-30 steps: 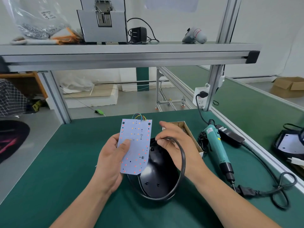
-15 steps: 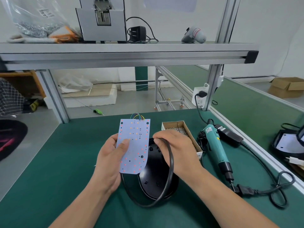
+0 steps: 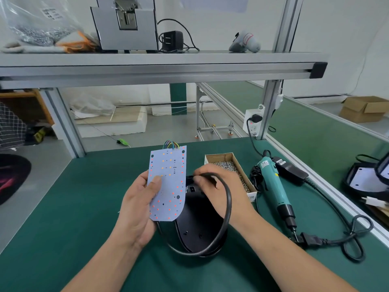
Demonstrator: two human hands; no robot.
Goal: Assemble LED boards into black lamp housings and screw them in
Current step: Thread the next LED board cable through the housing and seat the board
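Note:
My left hand [image 3: 137, 209] holds a pale LED board [image 3: 168, 182] upright by its left edge, thumb on its face; coloured wires [image 3: 171, 144] stick out of its top. Behind and below it a black lamp housing [image 3: 200, 226] lies open on the green mat. My right hand [image 3: 223, 186] pinches the housing's black cable [image 3: 228, 207] at the housing's far end; the cable loops down around the housing. A teal electric screwdriver [image 3: 275, 186] lies to the right. A cardboard box of screws [image 3: 231, 167] sits just beyond my right hand.
The screwdriver's black power cord [image 3: 349, 241] and adapter [image 3: 290, 169] trail along the right edge. A second black housing [image 3: 362, 178] sits far right. An aluminium shelf [image 3: 160, 66] hangs overhead with a metal box, a bag and a charger. A frame post [image 3: 267, 110] carries a power socket.
My right hand has slid the cable toward the housing's far end and the loop has shifted around the housing. The box of screws has come into view. The LED board stays held.

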